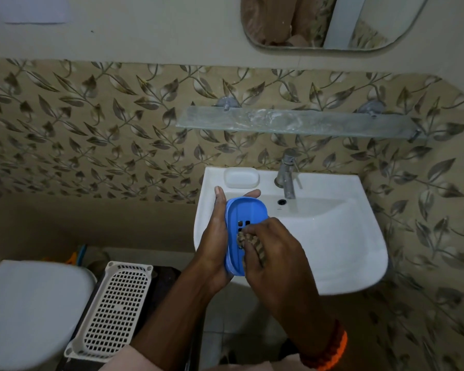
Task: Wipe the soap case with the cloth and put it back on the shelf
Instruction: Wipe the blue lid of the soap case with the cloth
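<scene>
A blue oval soap case (243,213) with drain slots is held tilted over the left side of the white sink (340,236). My left hand (216,236) cups it from the left and behind, fingertips showing past its far rim. My right hand (273,253) presses a brownish patterned cloth (245,241) into the case's lower half; most of the cloth is hidden under my fingers. The glass shelf (300,121) is fixed to the wall above the sink and has nothing on it.
A metal tap (287,174) stands at the sink's back, beside a moulded soap recess (241,178). A mirror (319,22) hangs above. A white toilet lid (30,311) and a white perforated basket (115,311) sit at lower left.
</scene>
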